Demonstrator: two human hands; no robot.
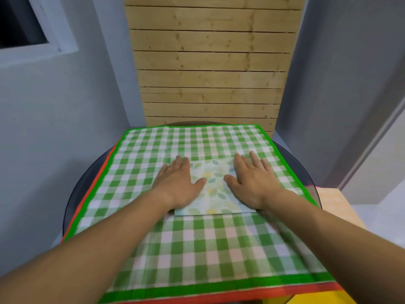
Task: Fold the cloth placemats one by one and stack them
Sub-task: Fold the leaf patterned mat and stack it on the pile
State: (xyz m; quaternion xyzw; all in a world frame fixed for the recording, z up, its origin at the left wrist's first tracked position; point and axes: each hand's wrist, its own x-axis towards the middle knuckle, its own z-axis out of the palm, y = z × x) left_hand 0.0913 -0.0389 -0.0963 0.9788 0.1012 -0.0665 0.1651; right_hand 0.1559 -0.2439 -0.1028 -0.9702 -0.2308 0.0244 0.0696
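While the folded leaf-print placemat [215, 189] lies at the centre of the pile, both hands bear down on it. It is a small, near-square packet with its near edge straight and crisp.

The left hand [177, 181] lies palm down across the packet's left side, fingers straight and close together, reaching past its edge onto the cloth below. The right hand [252, 178] mirrors it on the right side, fingers straight and slightly fanned. Neither pinches anything.

Judgement: the step in hand is the flattening of the last fold. To do it well, pressure should run from the middle out toward the creases, with the layers checked for square corners before release. Otherwise the packet may spring open or sit crooked as the base of the stack.

The packet is pale, printed with soft green, blue and yellow leaves, and appears thin and pliable. Directly beneath lies an unfolded green gingham placemat [197, 249], woven, with a solid green border, flat apart from a faint crease. Under that a red-edged cloth [263, 292] shows only along its left and near borders.

All rest on a round dark table [88, 174], apparently glass. Behind it stands a pine slat panel [210, 73], knotted, with horizontal boards.
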